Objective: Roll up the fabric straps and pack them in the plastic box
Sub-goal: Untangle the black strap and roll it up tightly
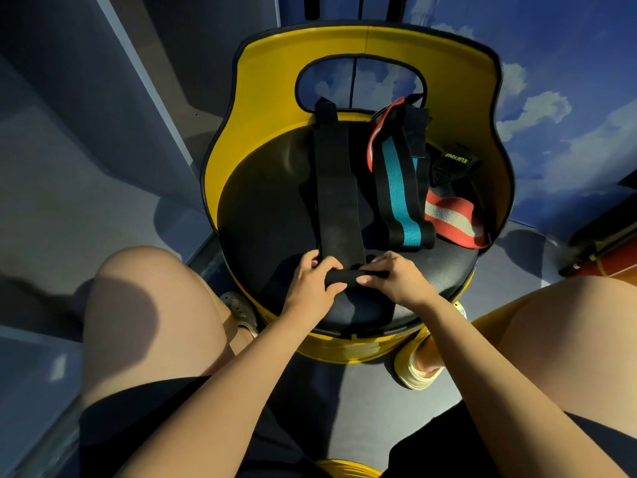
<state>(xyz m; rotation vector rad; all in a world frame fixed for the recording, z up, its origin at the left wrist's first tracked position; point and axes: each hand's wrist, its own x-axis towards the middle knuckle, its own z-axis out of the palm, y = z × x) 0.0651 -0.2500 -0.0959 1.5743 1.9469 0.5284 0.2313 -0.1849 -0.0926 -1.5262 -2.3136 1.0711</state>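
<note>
Both hands grasp the rolled near end of a black strap at the front edge of a round black seat cushion. The left hand curls its fingers and thumb round the left end of the roll; the right hand pinches the right end, fingertips pressed on top. The unrolled length of the black strap lies flat across the cushion's middle, running from the roll to the rear edge, where its far end rises against the yellow backrest just below the backrest's oval cut-out. Toward the right side of the cushion lies a black strap with a teal stripe, roughly parallel to the first and well apart from the hands. A red-and-white striped strap lies partly under and to the right of it, reaching the cushion's right edge. A small black piece with yellow lettering sits near the rear right edge. No plastic box can be identified in view.
</note>
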